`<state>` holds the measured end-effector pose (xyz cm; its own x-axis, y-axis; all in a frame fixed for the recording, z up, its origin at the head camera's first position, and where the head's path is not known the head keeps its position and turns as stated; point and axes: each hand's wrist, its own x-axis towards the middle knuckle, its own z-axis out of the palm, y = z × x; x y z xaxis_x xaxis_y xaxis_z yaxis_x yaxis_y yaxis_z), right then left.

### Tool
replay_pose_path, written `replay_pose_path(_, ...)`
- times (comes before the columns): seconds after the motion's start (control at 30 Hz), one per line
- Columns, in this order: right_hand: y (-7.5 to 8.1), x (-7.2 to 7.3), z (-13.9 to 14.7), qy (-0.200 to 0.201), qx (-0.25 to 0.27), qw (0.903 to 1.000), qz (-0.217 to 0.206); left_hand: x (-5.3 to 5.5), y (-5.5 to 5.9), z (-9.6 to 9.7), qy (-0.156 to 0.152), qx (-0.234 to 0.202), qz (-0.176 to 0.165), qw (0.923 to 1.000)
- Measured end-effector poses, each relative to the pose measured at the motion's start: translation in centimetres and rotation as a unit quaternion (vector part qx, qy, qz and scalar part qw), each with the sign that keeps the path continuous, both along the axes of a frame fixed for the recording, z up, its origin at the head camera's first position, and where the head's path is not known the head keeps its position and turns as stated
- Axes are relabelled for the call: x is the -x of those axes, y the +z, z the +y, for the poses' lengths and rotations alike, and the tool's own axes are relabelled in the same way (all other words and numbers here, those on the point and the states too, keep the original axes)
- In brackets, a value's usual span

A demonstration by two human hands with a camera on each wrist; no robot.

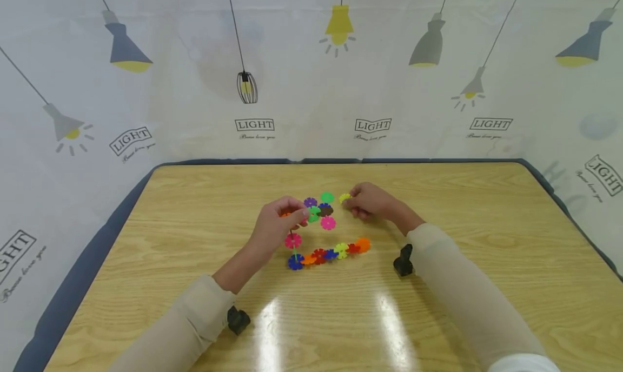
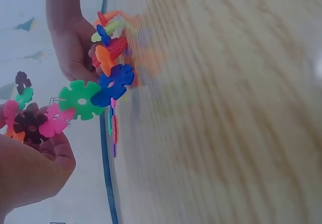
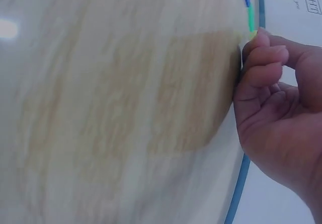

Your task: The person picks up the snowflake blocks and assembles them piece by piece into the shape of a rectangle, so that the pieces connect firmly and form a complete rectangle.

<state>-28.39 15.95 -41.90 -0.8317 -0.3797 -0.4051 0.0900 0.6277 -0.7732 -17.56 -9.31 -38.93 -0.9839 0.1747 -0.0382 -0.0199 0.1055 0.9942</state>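
Slotted plastic flower discs are joined into a chain whose lower row (image 1: 319, 256) runs left to right on the table. From the blue disc (image 1: 296, 261) at its left end, a green disc (image 2: 81, 100) and a pink disc (image 1: 293, 240) climb toward my left hand (image 1: 274, 220). That hand pinches the chain's upper part, with a light green disc (image 1: 313, 212) at its fingertips and its fingers hiding some discs. To the right, my right hand (image 1: 372, 201) pinches a yellow disc (image 1: 345, 198) between thumb and finger, close to the table.
Between the hands lie a purple disc (image 1: 310, 201), a green disc (image 1: 327, 197), a brown disc (image 1: 325, 211) and a pink disc (image 1: 328, 223). Black wrist-camera mounts (image 1: 403, 260) sit by both sleeves. Behind the wooden table (image 1: 219, 193) hangs a lamp-printed cloth (image 1: 302, 91).
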Motion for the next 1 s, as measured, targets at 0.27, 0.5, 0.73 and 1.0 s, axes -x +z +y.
replay_pose_path(0.27,1.2,-1.2,0.4,-0.017,0.046,0.9986,-0.020,0.3,0.1,0.0,0.005,0.012,0.001,0.9999)
replay_pose_path(0.5,2.0,-2.4,0.6,-0.005,0.073,0.9971,-0.021,0.4,-0.2,0.2,-0.003,0.014,-0.003,0.9999)
replay_pose_path(0.73,3.5,-4.6,0.3,0.025,0.103,0.9943,-0.007,0.5,-0.2,0.3,-0.001,0.015,-0.003,0.9999)
replay_pose_path(1.0,4.9,-6.4,-0.2,0.037,0.126,0.9914,0.002,0.5,-0.2,0.2,-0.005,0.022,0.002,0.9997)
